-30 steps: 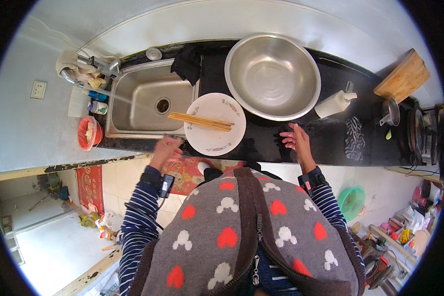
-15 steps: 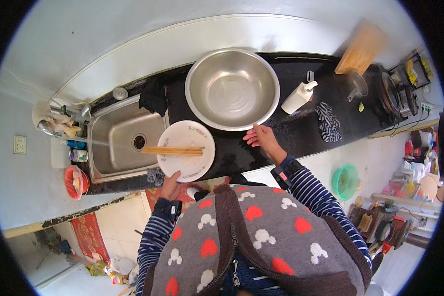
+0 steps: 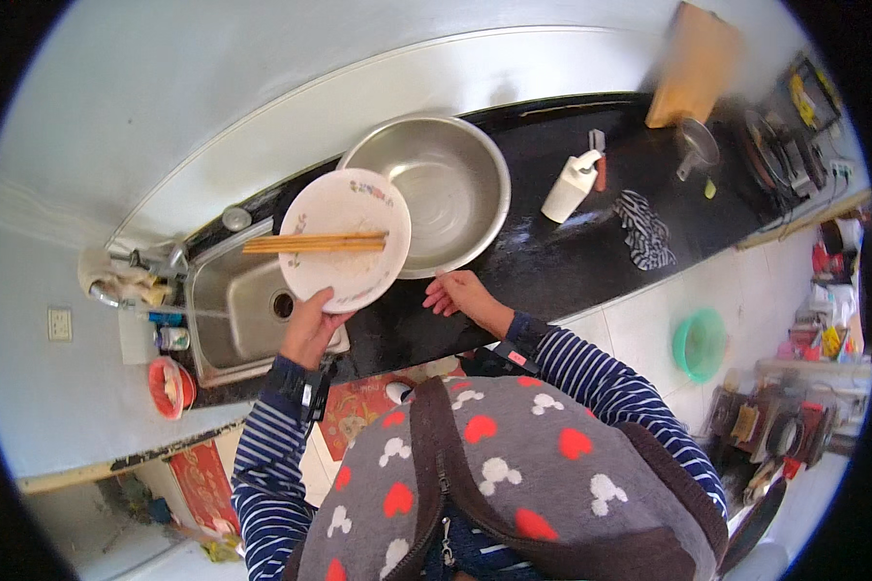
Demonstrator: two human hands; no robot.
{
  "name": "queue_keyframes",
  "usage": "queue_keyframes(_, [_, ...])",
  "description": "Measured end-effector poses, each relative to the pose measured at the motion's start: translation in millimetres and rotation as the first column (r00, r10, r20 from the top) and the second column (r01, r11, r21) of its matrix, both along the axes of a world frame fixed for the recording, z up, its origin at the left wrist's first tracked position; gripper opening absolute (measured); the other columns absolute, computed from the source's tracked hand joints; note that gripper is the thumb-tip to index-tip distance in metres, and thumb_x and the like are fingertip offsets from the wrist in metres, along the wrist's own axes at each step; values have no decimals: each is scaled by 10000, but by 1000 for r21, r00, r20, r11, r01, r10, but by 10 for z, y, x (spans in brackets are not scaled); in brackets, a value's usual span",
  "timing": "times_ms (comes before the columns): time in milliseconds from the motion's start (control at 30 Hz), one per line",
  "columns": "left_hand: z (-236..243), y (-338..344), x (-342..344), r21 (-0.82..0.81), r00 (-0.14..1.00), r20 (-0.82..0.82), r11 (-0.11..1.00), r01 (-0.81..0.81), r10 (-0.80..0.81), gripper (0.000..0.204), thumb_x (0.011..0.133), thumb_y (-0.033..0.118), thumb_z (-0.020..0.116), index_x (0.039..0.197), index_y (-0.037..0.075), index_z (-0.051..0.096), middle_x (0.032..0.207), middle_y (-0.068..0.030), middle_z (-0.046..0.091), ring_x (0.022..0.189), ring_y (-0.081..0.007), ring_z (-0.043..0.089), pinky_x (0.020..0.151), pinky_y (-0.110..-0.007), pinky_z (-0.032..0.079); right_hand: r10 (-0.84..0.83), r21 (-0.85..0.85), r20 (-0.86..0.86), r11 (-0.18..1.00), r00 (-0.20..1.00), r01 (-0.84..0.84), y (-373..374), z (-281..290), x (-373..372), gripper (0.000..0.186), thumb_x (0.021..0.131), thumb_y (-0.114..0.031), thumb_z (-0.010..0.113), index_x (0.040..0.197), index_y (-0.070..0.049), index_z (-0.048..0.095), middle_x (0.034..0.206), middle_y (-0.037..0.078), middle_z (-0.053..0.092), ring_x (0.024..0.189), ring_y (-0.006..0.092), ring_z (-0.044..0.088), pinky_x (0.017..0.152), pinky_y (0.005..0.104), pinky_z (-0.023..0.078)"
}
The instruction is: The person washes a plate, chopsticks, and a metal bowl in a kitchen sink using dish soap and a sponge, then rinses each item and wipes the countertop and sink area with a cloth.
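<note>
My left hand [image 3: 312, 327] is closed on the near edge of a white plate [image 3: 344, 198] with a flowered rim. Several wooden chopsticks [image 3: 315, 243] lie across the plate, their ends sticking out past its left side. The plate is between the sink and a wide steel basin [image 3: 455, 194], hiding the basin's left part. At the basin's near rim is my right hand [image 3: 467, 298], its fingers loosely bent and apart; whether they touch the rim I cannot tell.
Water runs from the tap [image 3: 107, 290] into the steel sink [image 3: 228, 334]. On the black counter stand a white pump bottle [image 3: 570, 189], a striped cloth [image 3: 642, 230], a strainer-like utensil [image 3: 698, 145] and an upright wooden board [image 3: 693, 73]. A red basket [image 3: 170, 389] hangs left; a green basin [image 3: 700, 346] is on the floor.
The plate with the chopsticks has moved away from me, and now overlaps the steel basin in view. My right hand has stayed near the basin's rim. The view has turned slightly.
</note>
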State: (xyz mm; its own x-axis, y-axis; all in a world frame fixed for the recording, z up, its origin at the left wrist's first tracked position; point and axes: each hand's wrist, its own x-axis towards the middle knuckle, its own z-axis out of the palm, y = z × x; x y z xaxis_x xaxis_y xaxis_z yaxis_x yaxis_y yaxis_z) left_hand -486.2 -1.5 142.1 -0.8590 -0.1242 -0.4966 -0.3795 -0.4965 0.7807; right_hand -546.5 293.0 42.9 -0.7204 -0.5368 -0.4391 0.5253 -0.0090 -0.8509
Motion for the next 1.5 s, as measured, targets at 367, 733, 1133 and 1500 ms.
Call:
queue_keyframes(367, [-754,801,-1448,526,986,93,848,68,-136,530,954,-103,371,1474,-16,317,1490,-245,418,1355,-453,448,1129,-617,441,-175,210,-74,960,982,187,1387,-145,200,222,994,-254,611,1040,-49,683,906,59,737,699,104,655,590,243,526])
queue_keyframes(733, [-1230,923,-1857,441,982,180,897,-36,-49,494,1002,-59,407,1486,34,364,1501,-219,439,1358,-419,464,1133,-607,432,-315,512,-608,546,728,663,2847,-124,235,138,877,-72,711,1010,-35,696,985,58,713,872,176,685,757,305,549])
queue_keyframes(1133, [-757,1005,-1805,-1,889,457,1000,29,-25,484,1003,88,540,1458,34,386,1446,-258,449,1239,-385,557,985,-546,538,97,789,-613,126,784,602,4014,-274,-682,701,842,-363,751,1485,-361,472,1598,84,366,1417,375,364,1078,640,349])
queue_keyframes(1500, [126,1546,-195,-363,864,137,787,500,-485,355,1028,195,555,1360,67,553,1151,-137,707,935,-189,704,773,-304,578,298,640,-765,445,571,626,2608,-484,385,637,834,-246,746,1433,-265,531,1524,26,472,1357,327,421,1114,557,306])
